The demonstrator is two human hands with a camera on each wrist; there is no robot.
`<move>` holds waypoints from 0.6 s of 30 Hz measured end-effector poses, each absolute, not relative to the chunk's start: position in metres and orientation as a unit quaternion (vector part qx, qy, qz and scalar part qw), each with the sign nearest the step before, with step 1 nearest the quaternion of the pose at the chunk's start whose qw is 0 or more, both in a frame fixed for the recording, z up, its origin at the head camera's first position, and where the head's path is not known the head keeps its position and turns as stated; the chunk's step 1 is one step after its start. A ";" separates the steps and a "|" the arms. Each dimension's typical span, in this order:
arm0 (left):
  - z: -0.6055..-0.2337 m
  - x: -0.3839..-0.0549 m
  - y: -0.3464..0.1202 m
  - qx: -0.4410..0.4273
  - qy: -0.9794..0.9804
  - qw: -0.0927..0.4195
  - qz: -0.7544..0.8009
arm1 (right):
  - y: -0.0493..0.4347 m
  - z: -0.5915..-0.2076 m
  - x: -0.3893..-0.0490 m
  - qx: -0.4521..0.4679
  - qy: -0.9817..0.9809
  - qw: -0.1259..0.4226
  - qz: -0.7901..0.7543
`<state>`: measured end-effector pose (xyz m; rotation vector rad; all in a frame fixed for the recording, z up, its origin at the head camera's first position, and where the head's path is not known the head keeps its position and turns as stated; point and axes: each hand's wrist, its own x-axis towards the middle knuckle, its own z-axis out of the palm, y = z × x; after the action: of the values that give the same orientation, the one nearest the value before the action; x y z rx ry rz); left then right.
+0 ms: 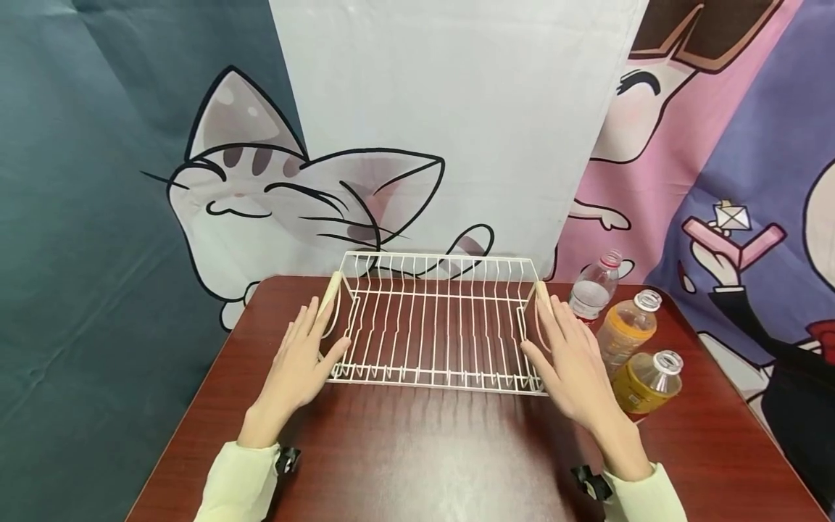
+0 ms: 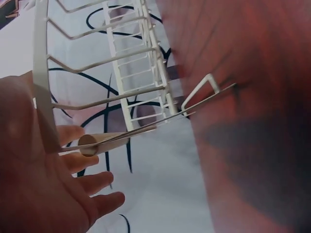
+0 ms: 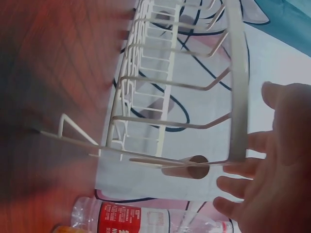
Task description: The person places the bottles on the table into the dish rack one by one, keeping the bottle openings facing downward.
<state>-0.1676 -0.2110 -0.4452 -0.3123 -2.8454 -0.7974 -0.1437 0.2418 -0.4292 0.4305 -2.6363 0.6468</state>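
Note:
A white wire dish rack (image 1: pixel 437 387) stands on the dark red table in the head view, with a pale wooden handle on each end. My left hand (image 1: pixel 296 366) is at its left end, fingers extended beside the left handle (image 1: pixel 331 288). At the other end my right hand (image 1: pixel 577 362) lies alongside the right handle (image 1: pixel 543 291), its fingers also stretched out. In the left wrist view the fingers spread behind the round handle end (image 2: pixel 87 145). The right wrist view has the fingertips close to the other handle (image 3: pixel 198 167), not curled round it.
Right of the rack stand three bottles: a clear one with a red label (image 1: pixel 595 286), one with an orange band (image 1: pixel 628 326) and a yellow one (image 1: pixel 647 383). They are close to my right hand. A cartoon-printed cloth (image 1: pixel 457 109) hangs behind the table (image 1: pixel 417 449).

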 end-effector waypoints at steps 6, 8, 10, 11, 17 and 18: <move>-0.452 -0.159 -0.213 -0.067 -0.954 0.084 -0.279 | 0.237 -0.430 -0.126 0.148 -0.910 0.277 0.270; -0.454 -0.158 -0.212 -0.063 -0.954 0.084 -0.281 | 0.236 -0.431 -0.120 0.141 -0.895 0.311 0.286; -0.455 -0.158 -0.212 -0.062 -0.953 0.086 -0.283 | 0.237 -0.432 -0.114 0.136 -0.878 0.343 0.305; -0.455 -0.157 -0.211 -0.062 -0.953 0.086 -0.284 | 0.237 -0.432 -0.112 0.135 -0.868 0.360 0.314; -0.456 -0.155 -0.209 -0.054 -0.951 0.089 -0.290 | 0.239 -0.428 -0.100 0.146 -0.795 0.464 0.361; -0.456 -0.156 -0.209 -0.053 -0.951 0.091 -0.292 | 0.238 -0.425 -0.097 0.141 -0.782 0.484 0.368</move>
<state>-0.1560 -0.2088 -0.4559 -0.1579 -2.8257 -0.8680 -0.0969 0.2380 -0.4254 0.3434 -1.9040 0.8961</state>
